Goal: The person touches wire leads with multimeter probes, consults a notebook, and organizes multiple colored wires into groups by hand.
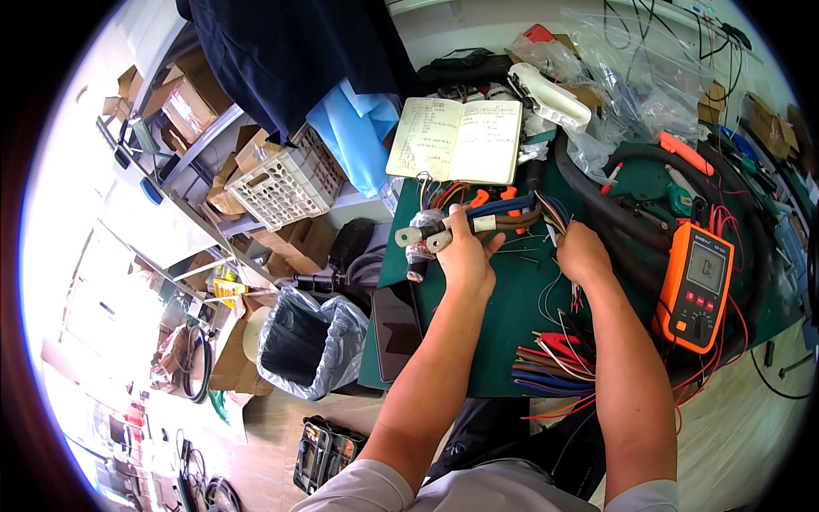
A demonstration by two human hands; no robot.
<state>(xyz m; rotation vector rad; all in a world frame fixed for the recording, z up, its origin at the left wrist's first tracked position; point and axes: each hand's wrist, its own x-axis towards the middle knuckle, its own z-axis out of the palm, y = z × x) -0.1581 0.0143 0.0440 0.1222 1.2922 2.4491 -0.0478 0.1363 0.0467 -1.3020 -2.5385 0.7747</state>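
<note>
My left hand (467,260) is closed round two thick cables, a blue cable (505,206) and a brown cable (517,222). Their metal ring lugs (409,237) stick out to its left. Against these lies a wire connector wrapped in clear film (420,253), with thin coloured wires at its top. My right hand (583,254) is closed on a bundle of thin coloured wires (554,210) beside the point where the thick cables leave a black sleeve. Its fingertips are partly hidden. Loose thin white and grey wires (548,297) hang below it, over the green mat (490,333).
An orange multimeter (695,288) with red leads stands right, near thick black cable (616,209). An open notebook (456,141) lies at the back. A dark phone (397,328) rests at the left edge, above a lined bin (350,346). More coloured wire ends (546,375) lie at the front.
</note>
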